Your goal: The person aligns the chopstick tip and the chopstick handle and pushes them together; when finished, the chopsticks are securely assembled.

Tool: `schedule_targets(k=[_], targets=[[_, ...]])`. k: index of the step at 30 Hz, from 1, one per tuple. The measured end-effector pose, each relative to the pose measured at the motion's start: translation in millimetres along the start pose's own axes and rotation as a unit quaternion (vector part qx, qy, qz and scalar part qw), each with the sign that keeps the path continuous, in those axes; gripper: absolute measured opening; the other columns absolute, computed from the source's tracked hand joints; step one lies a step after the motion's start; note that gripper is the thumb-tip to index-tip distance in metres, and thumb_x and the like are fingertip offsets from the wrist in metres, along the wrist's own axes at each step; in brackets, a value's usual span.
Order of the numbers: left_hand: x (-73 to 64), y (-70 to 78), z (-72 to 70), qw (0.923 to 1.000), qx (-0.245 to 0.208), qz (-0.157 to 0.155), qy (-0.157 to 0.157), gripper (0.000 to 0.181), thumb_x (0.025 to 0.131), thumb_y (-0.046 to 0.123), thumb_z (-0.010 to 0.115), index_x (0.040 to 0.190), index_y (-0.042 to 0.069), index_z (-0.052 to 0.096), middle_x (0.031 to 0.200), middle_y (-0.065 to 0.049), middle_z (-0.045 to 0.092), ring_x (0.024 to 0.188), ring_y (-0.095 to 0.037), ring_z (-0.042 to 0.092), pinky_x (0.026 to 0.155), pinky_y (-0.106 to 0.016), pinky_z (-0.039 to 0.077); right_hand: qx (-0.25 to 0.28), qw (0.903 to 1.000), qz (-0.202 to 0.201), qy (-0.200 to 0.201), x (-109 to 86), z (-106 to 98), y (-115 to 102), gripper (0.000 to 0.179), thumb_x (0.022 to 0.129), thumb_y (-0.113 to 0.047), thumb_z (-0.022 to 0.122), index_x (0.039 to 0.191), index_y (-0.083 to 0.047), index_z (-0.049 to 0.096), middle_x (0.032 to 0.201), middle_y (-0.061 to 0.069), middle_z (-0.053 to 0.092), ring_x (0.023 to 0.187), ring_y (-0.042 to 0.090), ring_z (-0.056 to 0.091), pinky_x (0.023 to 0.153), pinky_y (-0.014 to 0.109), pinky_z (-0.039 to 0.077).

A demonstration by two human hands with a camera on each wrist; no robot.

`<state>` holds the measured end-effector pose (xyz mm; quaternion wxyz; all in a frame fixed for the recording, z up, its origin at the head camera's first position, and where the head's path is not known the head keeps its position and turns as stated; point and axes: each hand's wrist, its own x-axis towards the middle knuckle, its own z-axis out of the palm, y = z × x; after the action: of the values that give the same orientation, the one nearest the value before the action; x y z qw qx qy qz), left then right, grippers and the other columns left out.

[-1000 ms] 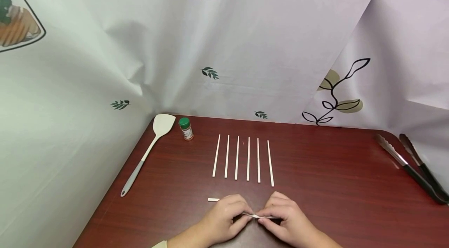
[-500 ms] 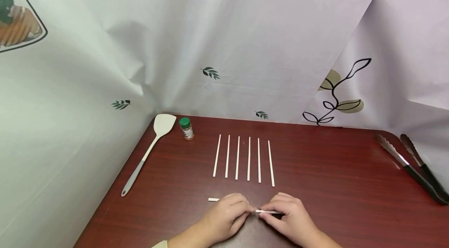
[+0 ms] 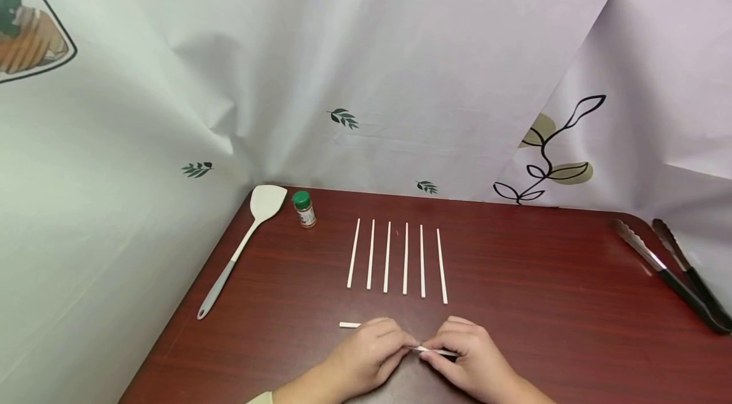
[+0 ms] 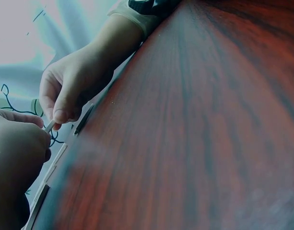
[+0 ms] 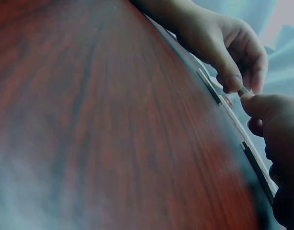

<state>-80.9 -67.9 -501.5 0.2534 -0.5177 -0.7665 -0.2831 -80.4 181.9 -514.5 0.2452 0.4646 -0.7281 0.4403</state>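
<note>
My left hand (image 3: 370,354) and right hand (image 3: 469,358) meet close together near the front of the table. Between their fingertips they pinch a thin white stick (image 3: 445,352); its left part is hidden by the left fingers. In both wrist views just a short pale bit of it shows between the fingertips. Another white stick (image 3: 348,325) lies on the table, its right part hidden behind the left hand. Beyond the hands, several similar thin white sticks (image 3: 405,259) lie side by side in a row, roughly lengthwise to me and apart from one another.
The dark red wooden table (image 3: 532,277) meets a white patterned cloth (image 3: 434,74) at the back. A white spatula with grey handle (image 3: 240,244) lies at the left, next to a green-capped spice jar (image 3: 304,210). Black-handled metal tongs (image 3: 680,283) lie spread at the far right.
Both hands stay in nearly the same place, still pinching the stick. Its visible part was about level half a second ago and now slopes slightly down to the right. The row is unmoved.
</note>
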Motion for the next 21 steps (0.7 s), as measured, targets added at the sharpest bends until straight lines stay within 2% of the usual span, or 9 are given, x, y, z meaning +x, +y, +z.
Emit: schedule_targets(k=[3, 8, 14, 17, 21], targets=[[0.4, 0.3, -0.2, 1.0, -0.005, -0.001, 0.004, 0.011, 0.102, 0.01, 0.069, 0.111, 0.015, 0.074, 0.102, 0.01, 0.07, 0.093, -0.004, 0.066, 0.093, -0.02, 0.053, -0.003, 1.0, -0.004, 0.001, 1.3, 0.8, -0.9, 0.002, 0.094, -0.016, 0.084, 0.095, -0.015, 0.082, 0.085, -0.012, 0.072, 0.075, -0.001, 0.06, 0.07, 0.01, 0.046], [0.8, 1.1, 0.6, 0.9998, -0.021, -0.004, 0.004, 0.011, 0.105, 0.01, 0.065, 0.109, 0.015, 0.074, 0.103, 0.01, 0.071, 0.095, -0.003, 0.066, 0.094, -0.019, 0.052, -0.006, 0.9999, -0.01, 0.005, 1.9, 0.5, -1.3, 0.004, 0.097, -0.018, 0.081, 0.094, -0.015, 0.081, 0.084, -0.012, 0.071, 0.074, -0.001, 0.059, 0.069, 0.009, 0.045], [1.5, 0.5, 2.6, 0.9993, -0.038, 0.002, 0.005, 0.018, 0.097, 0.002, 0.071, 0.108, 0.016, 0.076, 0.103, 0.01, 0.072, 0.098, -0.002, 0.067, 0.096, -0.018, 0.051, -0.002, 0.9999, -0.014, 0.003, 1.4, 0.4, -1.2, 0.006, 0.099, -0.019, 0.079, 0.095, -0.016, 0.081, 0.083, -0.011, 0.07, 0.073, 0.0, 0.058, 0.069, 0.009, 0.045], [1.5, -0.1, 3.4, 0.999, -0.043, -0.001, 0.01, 0.019, 0.096, 0.001, 0.072, 0.107, 0.016, 0.076, 0.102, 0.009, 0.072, 0.097, -0.002, 0.067, 0.096, -0.018, 0.051, -0.004, 0.9998, -0.019, 0.009, 4.1, -0.6, -2.2, 0.005, 0.099, -0.018, 0.079, 0.095, -0.015, 0.081, 0.084, -0.011, 0.071, 0.074, 0.0, 0.059, 0.069, 0.009, 0.045], [0.9, -0.5, 4.6, 0.9985, -0.042, -0.017, 0.029, 0.013, 0.101, 0.005, 0.067, 0.107, 0.014, 0.075, 0.102, 0.007, 0.071, 0.096, -0.004, 0.067, 0.094, -0.02, 0.052, 0.01, 0.9992, -0.03, 0.026, 9.3, -2.3, -1.8, 0.004, 0.093, -0.011, 0.084, 0.096, -0.01, 0.082, 0.085, -0.005, 0.074, 0.073, 0.004, 0.063, 0.07, 0.011, 0.048]])
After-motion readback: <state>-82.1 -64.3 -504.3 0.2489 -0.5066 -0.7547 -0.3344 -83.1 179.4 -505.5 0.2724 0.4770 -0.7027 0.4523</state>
